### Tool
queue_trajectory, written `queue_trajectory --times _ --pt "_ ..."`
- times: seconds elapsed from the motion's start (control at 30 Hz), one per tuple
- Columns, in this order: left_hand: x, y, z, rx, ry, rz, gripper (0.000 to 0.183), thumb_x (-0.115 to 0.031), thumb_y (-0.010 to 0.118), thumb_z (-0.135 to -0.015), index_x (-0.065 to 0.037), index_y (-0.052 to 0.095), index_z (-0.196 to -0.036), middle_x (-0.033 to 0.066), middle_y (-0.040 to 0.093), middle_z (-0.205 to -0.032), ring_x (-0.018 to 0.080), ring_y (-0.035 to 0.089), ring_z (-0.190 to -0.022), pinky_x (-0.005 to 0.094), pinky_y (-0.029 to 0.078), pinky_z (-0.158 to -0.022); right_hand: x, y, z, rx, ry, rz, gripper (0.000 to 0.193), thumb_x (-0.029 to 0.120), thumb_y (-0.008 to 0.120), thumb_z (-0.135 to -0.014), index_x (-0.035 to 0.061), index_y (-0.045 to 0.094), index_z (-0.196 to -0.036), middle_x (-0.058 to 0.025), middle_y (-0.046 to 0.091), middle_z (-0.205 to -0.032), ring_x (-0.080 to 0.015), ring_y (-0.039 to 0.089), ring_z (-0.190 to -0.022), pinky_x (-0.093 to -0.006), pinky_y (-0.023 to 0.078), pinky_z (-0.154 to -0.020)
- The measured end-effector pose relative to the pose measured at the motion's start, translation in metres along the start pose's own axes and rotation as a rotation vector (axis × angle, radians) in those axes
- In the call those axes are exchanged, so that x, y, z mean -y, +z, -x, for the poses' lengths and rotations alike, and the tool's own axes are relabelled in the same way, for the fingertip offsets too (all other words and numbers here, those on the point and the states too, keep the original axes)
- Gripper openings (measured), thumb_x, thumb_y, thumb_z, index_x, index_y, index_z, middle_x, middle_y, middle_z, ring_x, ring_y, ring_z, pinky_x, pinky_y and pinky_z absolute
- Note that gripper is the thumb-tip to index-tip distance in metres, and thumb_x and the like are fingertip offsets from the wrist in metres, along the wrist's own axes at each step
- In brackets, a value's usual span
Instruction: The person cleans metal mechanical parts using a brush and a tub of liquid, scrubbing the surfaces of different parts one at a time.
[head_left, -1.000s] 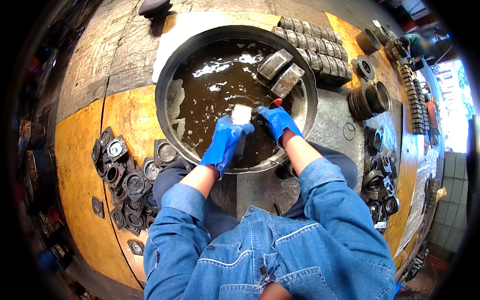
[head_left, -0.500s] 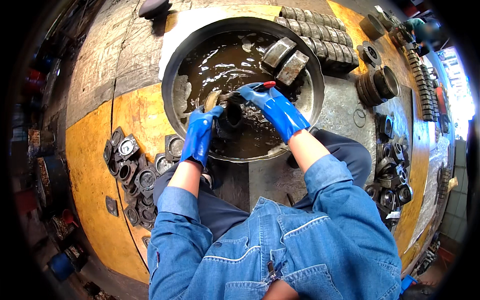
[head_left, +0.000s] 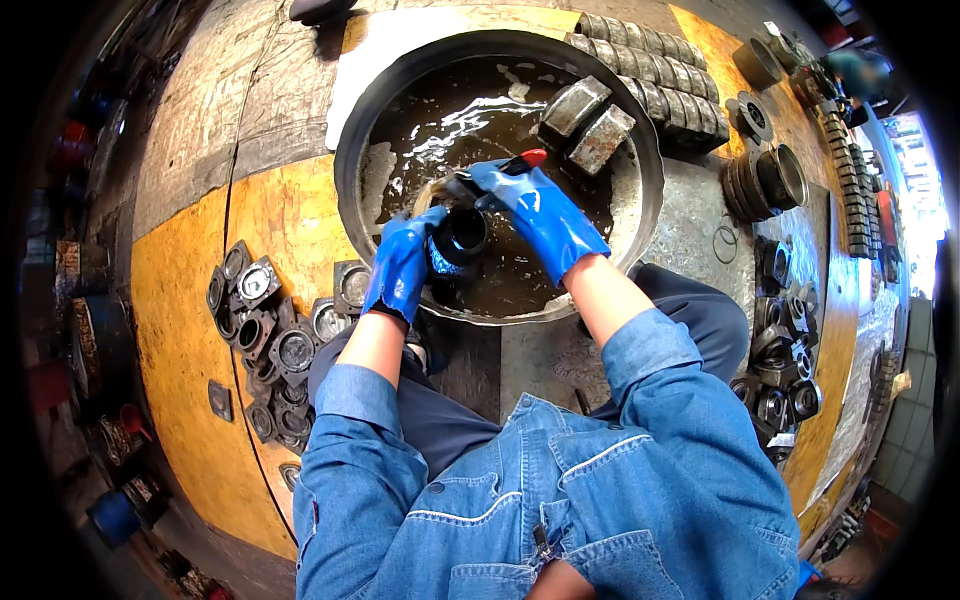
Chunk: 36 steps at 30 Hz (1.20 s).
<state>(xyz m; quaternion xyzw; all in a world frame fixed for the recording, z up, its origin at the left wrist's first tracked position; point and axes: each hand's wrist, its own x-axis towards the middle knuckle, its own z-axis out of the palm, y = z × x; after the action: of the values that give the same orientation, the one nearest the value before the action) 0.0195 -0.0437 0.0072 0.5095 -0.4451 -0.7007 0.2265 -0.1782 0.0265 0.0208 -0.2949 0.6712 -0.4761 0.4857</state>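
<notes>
Head view: leftward, now, the pale-bristled, red-tipped brush (head_left: 532, 159) has been swept, clasped by the right blue-gloved hand's (head_left: 540, 212) curled fingers; inside the round dark metal basin (head_left: 351, 165), the black hollow metal part (head_left: 462, 238), bore now exposed, is gripped by the left blue-gloved hand (head_left: 402, 258).

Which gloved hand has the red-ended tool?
The right hand: the red-ended tool juts from its grip. The left hand holds the dark hollow part.
</notes>
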Motion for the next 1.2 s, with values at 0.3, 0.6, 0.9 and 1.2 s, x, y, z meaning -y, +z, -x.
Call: queue_trajectory --times 0.3,0.6,0.9,1.2 --pt "0.009 -0.003 -0.015 0.036 -0.068 -0.009 0.047 -0.024 0.072 -0.093 0.007 0.065 -0.128 0.0148 0.073 -0.114 0.0269 0.071 -0.105 0.0351 0.055 -0.098 -0.074 -0.051 -0.025 -0.099 0.202 0.107 0.047 0.04 0.072 -0.091 0.0001 0.073 -0.117 -0.0138 0.076 -0.105 -0.0214 0.069 -0.095 -0.0355 0.053 -0.088" --pt "-0.006 -0.005 0.007 -0.021 0.515 -0.746 0.051 -0.039 0.045 -0.11 0.005 0.068 -0.118 0.0315 0.071 -0.113 0.0411 0.069 -0.109 0.0435 0.05 -0.093 0.001 0.012 -0.009 -0.063 -0.076 0.086 0.021 0.026 0.071 -0.092 0.0049 0.075 -0.089 -0.0017 0.071 -0.077 -0.0084 0.06 -0.071 -0.0295 0.051 -0.069" --pt "-0.008 -0.015 0.007 -0.019 0.322 -0.903 0.036 -0.015 0.049 -0.107 -0.002 0.06 -0.139 0.0294 0.07 -0.123 0.0453 0.066 -0.117 0.0474 0.054 -0.095 -0.041 0.025 0.05 0.192 -0.765 0.519 0.014 0.019 0.074 -0.089 0.0119 0.078 -0.1 -0.0129 0.077 -0.1 -0.0351 0.074 -0.091 -0.0449 0.06 -0.082" --pt "-0.003 -0.004 0.008 0.06 0.222 -0.097 0.05 -0.041 0.061 -0.104 0.007 0.072 -0.11 0.0138 0.075 -0.095 0.0238 0.072 -0.088 0.0341 0.057 -0.08 -0.031 -0.028 0.036 0.339 -0.742 0.92 0.015 0.013 0.071 -0.088 0.0122 0.077 -0.102 -0.0132 0.075 -0.094 -0.0367 0.073 -0.085 -0.0428 0.059 -0.074"
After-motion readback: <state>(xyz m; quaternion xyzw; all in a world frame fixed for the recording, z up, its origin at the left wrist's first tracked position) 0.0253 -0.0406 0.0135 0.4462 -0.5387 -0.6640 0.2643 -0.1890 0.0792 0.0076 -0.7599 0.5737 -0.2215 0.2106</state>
